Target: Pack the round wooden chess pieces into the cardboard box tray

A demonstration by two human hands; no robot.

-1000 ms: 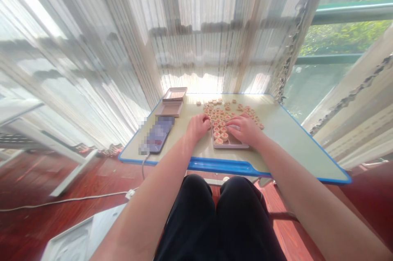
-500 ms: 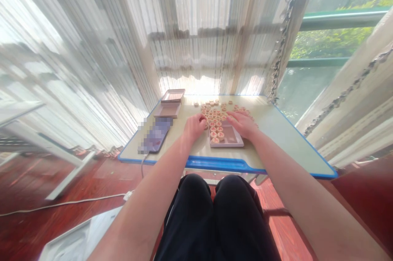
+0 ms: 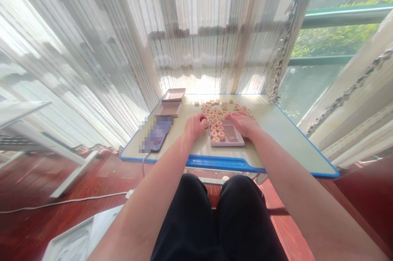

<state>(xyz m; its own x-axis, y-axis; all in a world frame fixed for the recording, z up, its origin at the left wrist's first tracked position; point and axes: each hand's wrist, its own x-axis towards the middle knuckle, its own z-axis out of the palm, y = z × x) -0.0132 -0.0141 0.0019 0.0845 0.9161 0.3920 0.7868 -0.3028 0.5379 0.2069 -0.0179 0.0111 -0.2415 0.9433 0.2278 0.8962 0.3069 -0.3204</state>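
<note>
A shallow pinkish tray lies on the table near me with several round wooden chess pieces laid in its left side. My left hand rests curled at the tray's left edge, fingers closed; what they hold is hidden. My right hand lies over the tray's far right corner, fingers stretched toward the loose pieces scattered behind the tray.
The table is beige with a blue rim. A phone with a cable lies at its left, and two flat boxes sit at the far left corner. Curtains hang behind; a white frame stands on the red floor at left.
My right hand has moved off the tray's middle to its far right corner. The left hand has stayed beside the tray. The view shifted slightly.
</note>
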